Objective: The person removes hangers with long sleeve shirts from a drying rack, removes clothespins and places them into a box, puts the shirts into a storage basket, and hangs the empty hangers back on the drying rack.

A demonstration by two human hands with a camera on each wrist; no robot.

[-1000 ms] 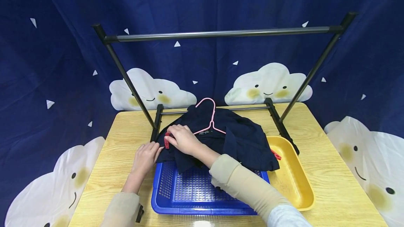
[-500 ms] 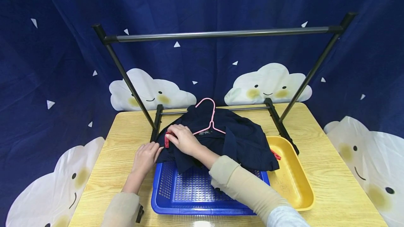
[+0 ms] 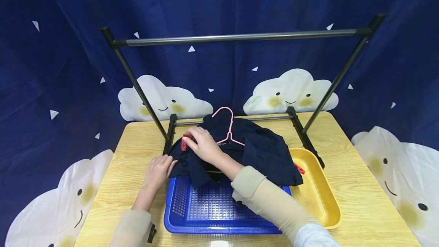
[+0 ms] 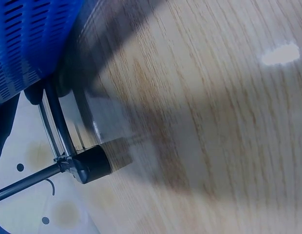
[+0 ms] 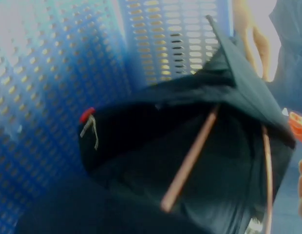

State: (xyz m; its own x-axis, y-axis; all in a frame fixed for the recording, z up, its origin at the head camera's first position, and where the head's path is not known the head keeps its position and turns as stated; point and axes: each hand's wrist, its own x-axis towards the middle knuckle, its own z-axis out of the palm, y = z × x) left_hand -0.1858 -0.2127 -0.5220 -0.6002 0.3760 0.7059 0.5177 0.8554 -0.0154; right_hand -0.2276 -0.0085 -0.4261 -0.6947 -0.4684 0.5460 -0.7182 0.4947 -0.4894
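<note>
A wood-grain bench (image 3: pixel 137 140) carries all items. At its far side stands a dark rack (image 3: pixel 240 36); no garment hangs from its top bar. A dark garment (image 3: pixel 271 151) lies spread over the far part of a blue basket (image 3: pixel 219 230) and between the feet of the rack. A yellow tray (image 3: pixel 315 186) sits to the right, partly under the garment. A pink hanger (image 3: pixel 231 125) is partly inside the garment, its hook emerging on the far side. The left hand (image 3: pixel 157 170) pinches the garment's left edge. The right hand (image 3: pixel 205 146) is narrow, fingers closed on a red peg (image 3: pixel 183 144) over the garment's left part; whether the peg bites cloth cannot be told. A second red peg (image 3: pixel 299 168) shows at the garment's right edge, above the tray.

Assessment: the step in hand appears to be pegging the left side to the hanger. The next move calls for seating the peg over cloth and hanger together, with the edge held steady.
</note>
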